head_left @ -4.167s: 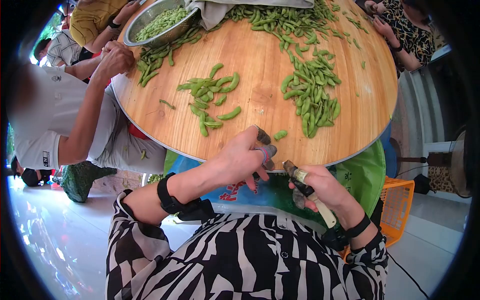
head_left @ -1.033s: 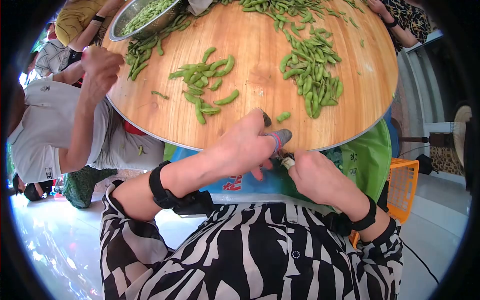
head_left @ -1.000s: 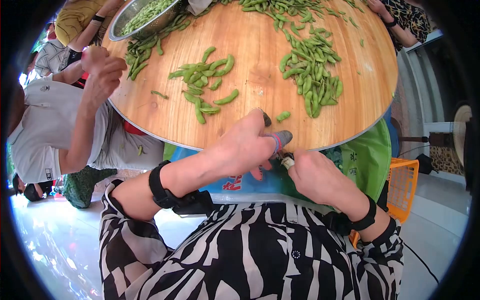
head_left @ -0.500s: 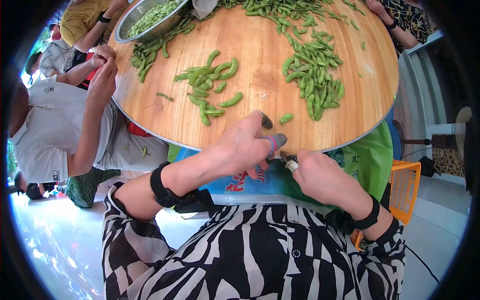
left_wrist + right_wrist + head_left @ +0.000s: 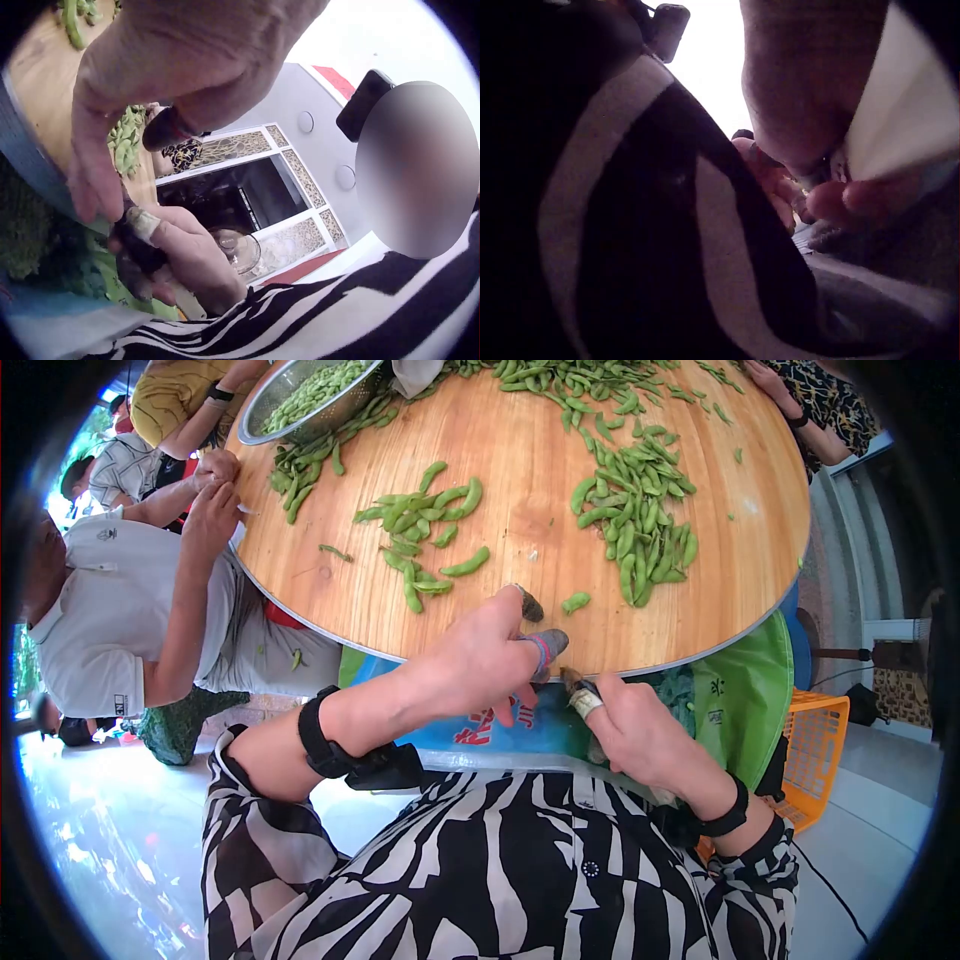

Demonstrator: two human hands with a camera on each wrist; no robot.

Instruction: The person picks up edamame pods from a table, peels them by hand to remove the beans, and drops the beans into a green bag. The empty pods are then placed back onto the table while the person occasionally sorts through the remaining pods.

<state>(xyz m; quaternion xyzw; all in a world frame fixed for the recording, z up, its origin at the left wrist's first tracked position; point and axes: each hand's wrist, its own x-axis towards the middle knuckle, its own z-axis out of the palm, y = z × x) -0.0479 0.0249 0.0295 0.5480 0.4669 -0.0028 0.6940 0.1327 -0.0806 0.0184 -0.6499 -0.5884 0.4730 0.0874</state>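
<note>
In the head view my left hand is over the near edge of the round wooden table, with dark coverings on some fingertips. Its thumb stands apart from its fingers, and I see nothing held there. Just to the right, my right hand curls round a tool, mostly hidden by the fingers; its pale handle shows in the right wrist view. A pale wrap circles the right thumb. Beyond the left fingertips lies a short green pod. Larger pods form a small group and a longer pile.
A metal colander of green beans stands at the back left, beside more pods. A person in a white shirt sits at left; others sit farther back. An orange crate and green bag are at right.
My right hand has drawn slightly back from the left fingertips, leaving a small gap. My left hand has barely moved. The seated person's hands at left have come down to the table edge.
</note>
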